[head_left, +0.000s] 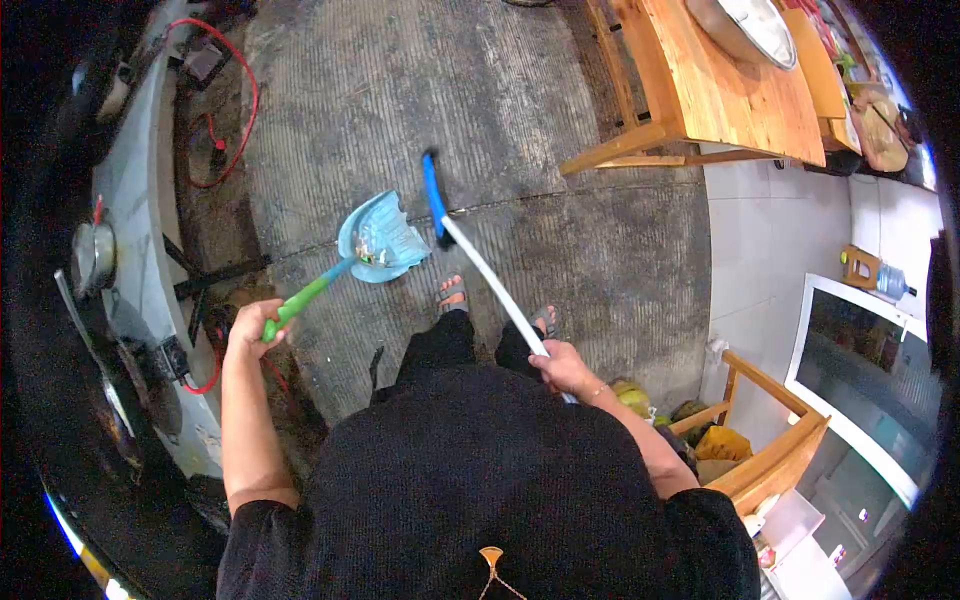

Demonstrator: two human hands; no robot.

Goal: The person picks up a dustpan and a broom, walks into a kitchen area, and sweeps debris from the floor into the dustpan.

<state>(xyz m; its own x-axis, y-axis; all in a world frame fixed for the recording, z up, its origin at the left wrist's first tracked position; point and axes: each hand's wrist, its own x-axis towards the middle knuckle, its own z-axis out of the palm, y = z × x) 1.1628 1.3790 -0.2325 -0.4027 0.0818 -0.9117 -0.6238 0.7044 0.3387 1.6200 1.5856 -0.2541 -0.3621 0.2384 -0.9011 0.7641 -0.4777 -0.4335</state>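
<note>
My left hand [259, 326] is wrapped round the green handle of a blue dustpan [385, 238], which rests on the floor in front of my feet with some small debris inside. In my right hand [566, 368] is the white pole of a broom [492, 278]. The broom's blue head [433, 190] is on the floor just right of the dustpan, a small gap between them. Its bristles look dark and are slightly blurred.
A wooden table [740, 110] bearing a metal bowl [745, 28] stands at the upper right. To the left is a grey metal counter [145, 200] with a pot [93, 255]. Red cable [250, 75] hangs beside it. A wooden stand [785, 460] and bags [722, 443] are lower right.
</note>
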